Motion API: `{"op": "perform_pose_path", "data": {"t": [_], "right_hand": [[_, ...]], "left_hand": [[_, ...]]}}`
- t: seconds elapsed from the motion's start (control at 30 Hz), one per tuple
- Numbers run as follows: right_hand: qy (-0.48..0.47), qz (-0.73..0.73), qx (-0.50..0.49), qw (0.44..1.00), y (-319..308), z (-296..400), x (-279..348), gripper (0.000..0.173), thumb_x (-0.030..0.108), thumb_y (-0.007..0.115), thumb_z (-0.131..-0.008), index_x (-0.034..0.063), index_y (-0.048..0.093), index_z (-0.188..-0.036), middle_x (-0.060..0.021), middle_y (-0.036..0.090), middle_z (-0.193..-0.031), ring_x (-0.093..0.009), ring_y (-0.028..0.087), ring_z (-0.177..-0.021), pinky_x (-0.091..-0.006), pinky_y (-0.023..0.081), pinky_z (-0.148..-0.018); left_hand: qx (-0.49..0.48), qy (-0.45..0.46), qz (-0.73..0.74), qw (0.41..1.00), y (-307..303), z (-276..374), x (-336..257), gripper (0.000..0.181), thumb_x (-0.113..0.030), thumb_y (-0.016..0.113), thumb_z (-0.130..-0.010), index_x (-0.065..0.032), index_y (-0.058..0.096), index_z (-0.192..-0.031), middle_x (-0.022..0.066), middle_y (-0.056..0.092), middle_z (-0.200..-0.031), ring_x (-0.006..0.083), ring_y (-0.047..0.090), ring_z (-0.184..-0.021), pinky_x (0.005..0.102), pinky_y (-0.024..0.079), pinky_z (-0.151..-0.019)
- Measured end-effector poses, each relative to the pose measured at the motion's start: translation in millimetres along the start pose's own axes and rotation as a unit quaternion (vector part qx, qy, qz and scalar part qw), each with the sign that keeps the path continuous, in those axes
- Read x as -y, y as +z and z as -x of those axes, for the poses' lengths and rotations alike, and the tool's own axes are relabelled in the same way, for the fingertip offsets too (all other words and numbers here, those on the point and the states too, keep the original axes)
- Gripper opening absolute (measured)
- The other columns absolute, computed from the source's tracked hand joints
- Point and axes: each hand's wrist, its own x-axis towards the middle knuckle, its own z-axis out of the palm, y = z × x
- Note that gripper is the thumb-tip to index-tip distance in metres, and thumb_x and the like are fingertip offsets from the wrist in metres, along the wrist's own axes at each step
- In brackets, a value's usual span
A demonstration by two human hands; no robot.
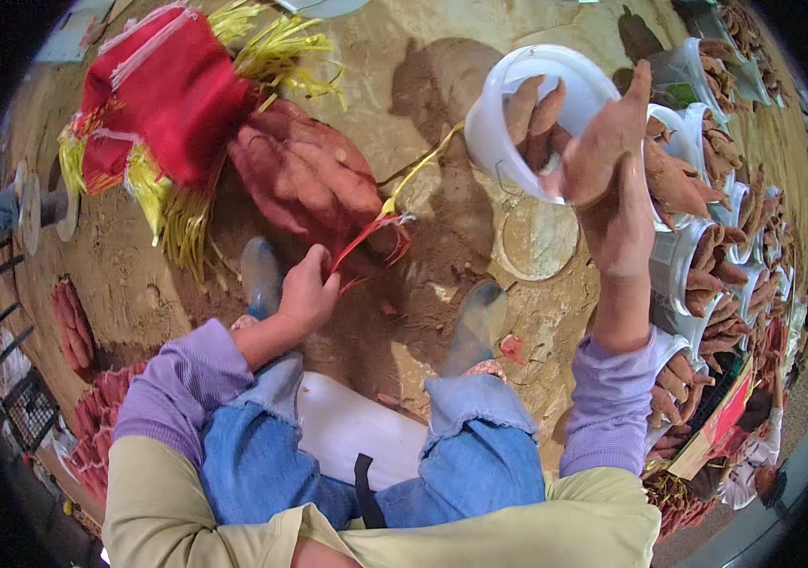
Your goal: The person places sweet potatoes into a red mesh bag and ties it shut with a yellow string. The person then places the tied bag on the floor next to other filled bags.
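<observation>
My left hand (pixel 308 291) grips the red edge of a mesh bag (pixel 311 174) that lies on the dirt floor, filled with sweet potatoes. From its mouth a yellow drawstring (pixel 422 170) stretches toward a white plastic bucket (pixel 483 117). Tilted toward me, that bucket has several sweet potatoes (pixel 535 113) inside. At its right rim, my right hand (pixel 621 231) is closed around a large sweet potato (pixel 606 145), which partly hides the bucket's opening. The fingers behind this root are mostly hidden.
Red folded mesh bags (pixel 162 92) with yellow drawstrings (pixel 283 57) lie beyond the filled bag. Buckets of sweet potatoes (pixel 681 263) line the right side. Filled red bags (pixel 109 419) lie at left. A white seat (pixel 358 419) is beneath me. Another person (pixel 756 454) is at lower right.
</observation>
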Motion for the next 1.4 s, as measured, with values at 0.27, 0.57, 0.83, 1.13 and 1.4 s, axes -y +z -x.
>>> {"op": "perform_pose_path", "data": {"t": [0.27,0.57,0.83,1.13,1.4], "right_hand": [[0.339,0.195,0.153,0.908,-7,121,-122,0.033,0.022,0.056,-0.094,0.0017,0.055,-0.12,-0.0051,0.062,-0.097,-0.012,0.057,-0.079,-0.0246,0.046,-0.066],[0.212,0.413,0.239,0.853,48,84,-211,0.047,0.032,0.063,-0.087,0.0004,0.054,-0.121,-0.018,0.066,-0.105,-0.025,0.064,-0.095,-0.038,0.049,-0.082],[0.148,0.251,0.113,0.95,84,79,-261,0.038,0.011,0.068,-0.08,0.002,0.06,-0.116,-0.0075,0.068,-0.091,-0.013,0.063,-0.081,-0.0299,0.051,-0.07],[-0.033,0.354,0.138,0.924,98,61,-266,0.034,0.017,0.072,-0.082,-0.0021,0.058,-0.105,-0.0117,0.066,-0.079,-0.019,0.063,-0.07,-0.0323,0.05,-0.062],[0.043,0.352,0.163,0.921,80,53,-263,0.027,0.016,0.072,-0.077,-0.002,0.061,-0.095,-0.0182,0.065,-0.078,-0.027,0.066,-0.07,-0.0372,0.05,-0.064]], "left_hand": [[0.029,0.005,0.005,1.0,0,-1,-2,0.019,-0.013,0.061,-0.082,-0.0012,0.049,-0.091,0.0236,0.06,-0.083,0.0435,0.058,-0.083,0.0488,0.046,-0.07],[0.074,0.023,0.034,0.996,2,6,-3,0.017,-0.012,0.06,-0.083,-0.0015,0.049,-0.09,0.0234,0.06,-0.085,0.043,0.058,-0.084,0.0493,0.046,-0.072],[0.072,0.044,0.075,0.994,2,11,3,0.012,-0.006,0.058,-0.084,-0.0016,0.054,-0.094,0.0176,0.061,-0.076,0.0301,0.062,-0.071,0.0381,0.049,-0.066],[0.072,0.068,0.064,0.993,-8,13,-11,0.014,-0.005,0.058,-0.083,-0.002,0.053,-0.096,0.0189,0.06,-0.078,0.0325,0.063,-0.073,0.0381,0.049,-0.067],[0.063,0.047,0.062,0.995,-4,11,-8,0.015,-0.007,0.059,-0.082,-0.0017,0.054,-0.095,0.017,0.061,-0.077,0.0268,0.063,-0.068,0.0361,0.05,-0.064]]}}
